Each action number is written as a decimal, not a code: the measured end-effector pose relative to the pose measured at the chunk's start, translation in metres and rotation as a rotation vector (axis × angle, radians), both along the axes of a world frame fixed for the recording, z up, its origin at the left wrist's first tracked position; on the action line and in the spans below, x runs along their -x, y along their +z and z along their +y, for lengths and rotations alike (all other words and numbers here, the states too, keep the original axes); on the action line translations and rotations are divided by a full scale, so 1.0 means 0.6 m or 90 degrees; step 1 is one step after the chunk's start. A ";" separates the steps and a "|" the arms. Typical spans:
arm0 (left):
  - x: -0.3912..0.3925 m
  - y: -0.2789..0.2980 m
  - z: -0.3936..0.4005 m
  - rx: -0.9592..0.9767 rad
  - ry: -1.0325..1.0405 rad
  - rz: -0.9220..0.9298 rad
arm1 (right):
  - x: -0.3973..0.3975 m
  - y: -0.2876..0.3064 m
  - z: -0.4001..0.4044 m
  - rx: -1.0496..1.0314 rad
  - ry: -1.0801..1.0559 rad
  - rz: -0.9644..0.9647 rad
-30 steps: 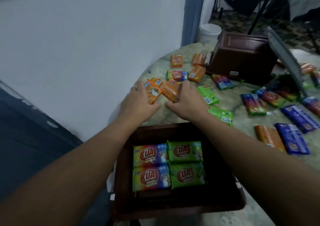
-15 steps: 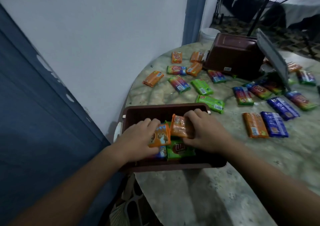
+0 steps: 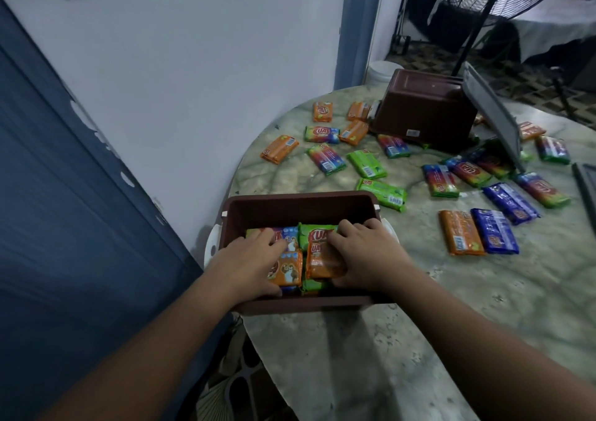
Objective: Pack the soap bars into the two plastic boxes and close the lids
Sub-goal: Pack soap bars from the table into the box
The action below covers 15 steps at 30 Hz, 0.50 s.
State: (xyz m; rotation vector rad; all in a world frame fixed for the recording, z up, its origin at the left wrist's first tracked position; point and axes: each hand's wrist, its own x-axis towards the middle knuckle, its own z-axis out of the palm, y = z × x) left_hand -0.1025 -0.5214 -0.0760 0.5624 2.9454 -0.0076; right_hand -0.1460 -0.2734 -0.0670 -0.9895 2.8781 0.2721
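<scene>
Now both hands are down inside the near brown plastic box [image 3: 300,206] at the table's [image 3: 387,340] front edge; the left hand [image 3: 254,261] grips an orange-wrapped soap bar [image 3: 287,269], the right hand [image 3: 364,256] a second orange bar [image 3: 322,262], long axes running away from the person, atop the green-wrapped bars [image 3: 317,235]. Loose soap bars [image 3: 380,190] lie beyond and rightward, nearer the right hand, with bare marble between; the far brown box [image 3: 425,108] lies tipped on its side.

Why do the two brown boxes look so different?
The near brown plastic box stands upright and open, with soap bars inside and both hands in it. The far brown plastic box lies tipped over, showing its bottom; its inside is hidden. The near one sits at the table's edge, the far one farther back. Both look alike in colour and shape.
</scene>
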 end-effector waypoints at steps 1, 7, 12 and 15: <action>0.000 0.000 0.000 -0.011 0.001 -0.012 | 0.001 0.000 -0.001 -0.003 0.000 -0.002; -0.001 0.000 -0.002 -0.028 0.013 -0.025 | 0.001 -0.001 0.000 0.023 -0.001 -0.018; 0.002 -0.001 -0.002 -0.026 0.016 -0.054 | -0.002 0.003 0.003 0.070 0.000 -0.032; 0.003 0.000 -0.001 -0.024 0.014 -0.059 | -0.005 0.011 0.003 0.104 -0.001 -0.056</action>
